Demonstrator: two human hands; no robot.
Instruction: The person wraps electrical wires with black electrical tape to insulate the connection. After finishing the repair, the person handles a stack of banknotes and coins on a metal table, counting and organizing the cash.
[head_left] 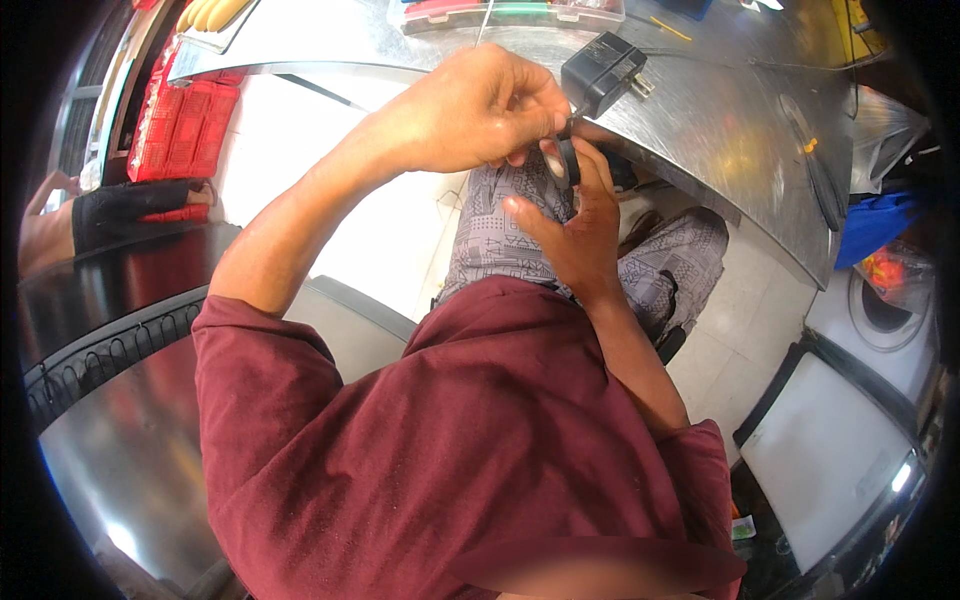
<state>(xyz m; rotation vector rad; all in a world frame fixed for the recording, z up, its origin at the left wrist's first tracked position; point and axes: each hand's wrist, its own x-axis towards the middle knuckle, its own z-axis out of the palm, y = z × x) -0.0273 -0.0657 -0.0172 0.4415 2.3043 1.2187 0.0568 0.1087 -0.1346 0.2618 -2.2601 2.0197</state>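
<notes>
Gripping tape roll, black adapter beside

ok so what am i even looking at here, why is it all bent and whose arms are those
This is one picture from a wide fisheye camera worn on a person's head, looking down, so straight edges curve near the rim. The arms belong to that person, in a maroon shirt and patterned trousers. The left hand and right hand meet over a roll of black tape, which the right hand holds while the left fingers pinch at it. Just beyond sits a black plug adapter on a metal table. A red crate stands on the floor at left.
</notes>
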